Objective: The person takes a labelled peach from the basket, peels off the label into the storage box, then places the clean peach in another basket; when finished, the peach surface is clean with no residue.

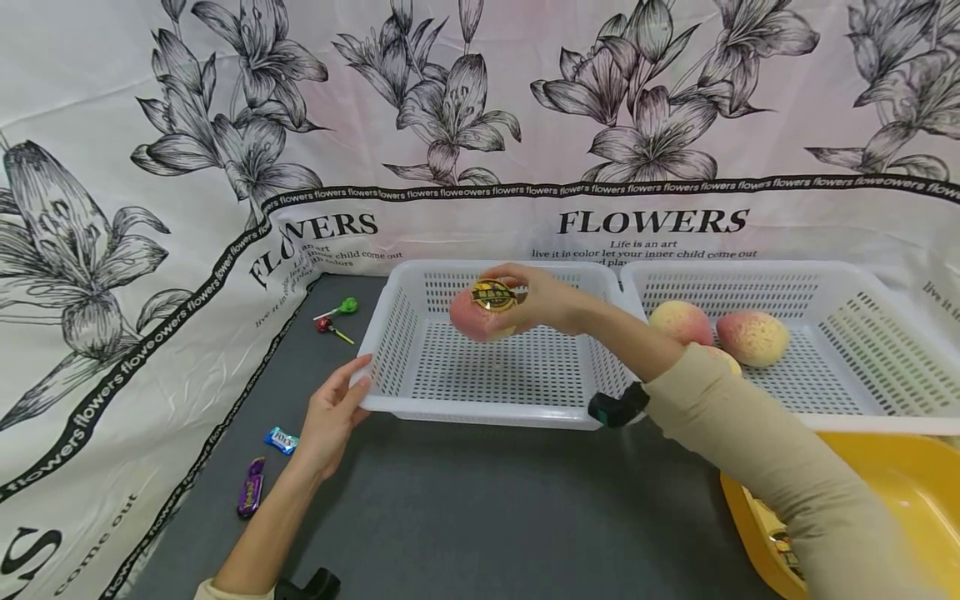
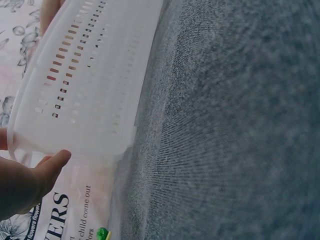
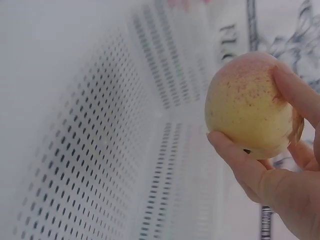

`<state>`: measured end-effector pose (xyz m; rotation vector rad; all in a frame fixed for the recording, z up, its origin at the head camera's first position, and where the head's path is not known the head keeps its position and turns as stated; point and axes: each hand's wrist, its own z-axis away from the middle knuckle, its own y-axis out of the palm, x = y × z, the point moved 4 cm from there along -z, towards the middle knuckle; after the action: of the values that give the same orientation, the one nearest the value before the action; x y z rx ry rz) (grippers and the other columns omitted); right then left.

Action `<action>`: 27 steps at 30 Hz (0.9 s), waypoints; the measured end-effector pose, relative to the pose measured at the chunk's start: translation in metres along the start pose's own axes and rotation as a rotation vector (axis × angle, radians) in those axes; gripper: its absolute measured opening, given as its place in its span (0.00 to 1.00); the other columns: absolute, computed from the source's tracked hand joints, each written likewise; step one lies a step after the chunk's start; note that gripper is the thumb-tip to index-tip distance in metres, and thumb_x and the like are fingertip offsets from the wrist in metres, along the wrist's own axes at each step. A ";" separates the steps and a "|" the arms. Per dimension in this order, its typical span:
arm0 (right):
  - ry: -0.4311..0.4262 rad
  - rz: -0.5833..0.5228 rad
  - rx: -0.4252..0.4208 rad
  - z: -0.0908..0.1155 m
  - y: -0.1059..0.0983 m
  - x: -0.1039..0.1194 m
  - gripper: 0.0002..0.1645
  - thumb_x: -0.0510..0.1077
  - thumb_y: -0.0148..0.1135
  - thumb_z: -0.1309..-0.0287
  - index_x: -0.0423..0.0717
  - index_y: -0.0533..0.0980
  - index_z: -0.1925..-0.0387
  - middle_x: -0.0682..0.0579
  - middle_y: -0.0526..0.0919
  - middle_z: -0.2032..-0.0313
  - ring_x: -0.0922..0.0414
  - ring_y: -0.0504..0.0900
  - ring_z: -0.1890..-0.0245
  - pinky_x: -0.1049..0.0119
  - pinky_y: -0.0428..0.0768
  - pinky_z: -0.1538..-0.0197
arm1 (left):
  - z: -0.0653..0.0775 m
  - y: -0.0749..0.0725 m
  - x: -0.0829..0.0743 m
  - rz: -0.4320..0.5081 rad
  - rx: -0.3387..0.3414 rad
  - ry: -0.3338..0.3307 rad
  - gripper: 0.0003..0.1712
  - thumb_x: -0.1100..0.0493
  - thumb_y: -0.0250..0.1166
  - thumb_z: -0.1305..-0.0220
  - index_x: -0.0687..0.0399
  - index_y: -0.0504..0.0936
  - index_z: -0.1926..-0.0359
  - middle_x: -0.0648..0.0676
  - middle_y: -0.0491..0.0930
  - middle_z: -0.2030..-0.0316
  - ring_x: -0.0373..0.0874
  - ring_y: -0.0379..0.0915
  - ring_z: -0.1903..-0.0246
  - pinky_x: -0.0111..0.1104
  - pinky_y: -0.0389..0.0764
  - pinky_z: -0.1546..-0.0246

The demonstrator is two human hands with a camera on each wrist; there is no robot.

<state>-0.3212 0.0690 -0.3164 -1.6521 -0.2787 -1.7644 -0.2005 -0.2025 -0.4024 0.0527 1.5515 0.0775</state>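
Note:
My right hand (image 1: 543,300) holds a pink-and-yellow peach (image 1: 474,315) above the left white basket (image 1: 495,414). A round black-and-gold label is on the fruit's top. In the right wrist view the thumb and fingers curl round the peach (image 3: 247,105), with the perforated basket wall (image 3: 95,135) beside it. My left hand (image 1: 333,412) grips that basket's front left corner. From the left wrist the fingers and thumb (image 2: 57,162) show at the rim of the basket (image 2: 90,100).
A second white basket (image 1: 832,400) to the right contains peaches (image 1: 752,337). A yellow tub (image 1: 900,475) stands in front of it, partly behind my right sleeve. Left on the dark table lie two lollipops (image 1: 348,306), a blue wrapped candy (image 1: 281,440) and a purple one (image 1: 251,487).

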 end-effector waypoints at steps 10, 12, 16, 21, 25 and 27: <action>-0.178 0.114 0.042 0.109 0.002 0.000 0.46 0.42 0.76 0.54 0.49 0.64 0.34 0.48 0.65 0.37 0.43 0.67 0.40 0.54 0.75 0.48 | 0.001 0.002 -0.001 -0.016 0.004 0.009 0.25 0.65 0.47 0.26 0.61 0.59 0.30 0.62 0.60 0.34 0.57 0.62 0.42 0.30 0.77 0.54; -0.210 0.105 0.057 0.125 0.008 -0.003 0.45 0.41 0.76 0.54 0.47 0.64 0.34 0.47 0.65 0.37 0.44 0.69 0.42 0.55 0.76 0.50 | 0.000 0.002 -0.002 -0.020 0.007 0.012 0.25 0.64 0.47 0.26 0.61 0.59 0.30 0.62 0.60 0.34 0.57 0.62 0.42 0.30 0.77 0.55; -0.205 0.031 0.110 0.149 0.023 -0.013 0.44 0.39 0.74 0.52 0.44 0.63 0.35 0.44 0.65 0.38 0.45 0.70 0.44 0.56 0.78 0.53 | 0.000 0.002 -0.002 -0.030 0.005 0.010 0.25 0.64 0.47 0.26 0.60 0.59 0.30 0.62 0.61 0.35 0.57 0.63 0.42 0.30 0.77 0.55; -0.169 -0.017 0.134 0.166 0.042 -0.033 0.42 0.39 0.74 0.52 0.44 0.64 0.36 0.42 0.68 0.41 0.43 0.73 0.48 0.57 0.79 0.54 | 0.000 0.002 -0.002 -0.031 -0.005 0.003 0.25 0.65 0.47 0.26 0.61 0.59 0.30 0.62 0.61 0.35 0.57 0.63 0.42 0.30 0.77 0.55; -0.160 -0.001 0.089 0.174 0.053 -0.049 0.41 0.41 0.74 0.52 0.43 0.65 0.37 0.43 0.71 0.44 0.44 0.74 0.51 0.58 0.80 0.56 | 0.000 0.002 -0.001 -0.025 -0.011 0.000 0.25 0.65 0.46 0.26 0.61 0.59 0.30 0.62 0.61 0.35 0.55 0.63 0.43 0.29 0.77 0.55; -0.150 0.036 0.052 0.177 0.057 -0.056 0.41 0.42 0.75 0.53 0.44 0.65 0.38 0.45 0.72 0.46 0.45 0.74 0.53 0.59 0.81 0.58 | -0.001 0.003 -0.001 -0.022 -0.008 0.003 0.25 0.65 0.46 0.26 0.61 0.58 0.30 0.62 0.61 0.35 0.55 0.64 0.43 0.29 0.77 0.55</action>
<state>-0.1488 0.1497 -0.3566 -1.7437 -0.3574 -1.5964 -0.2014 -0.1998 -0.4013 0.0297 1.5545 0.0665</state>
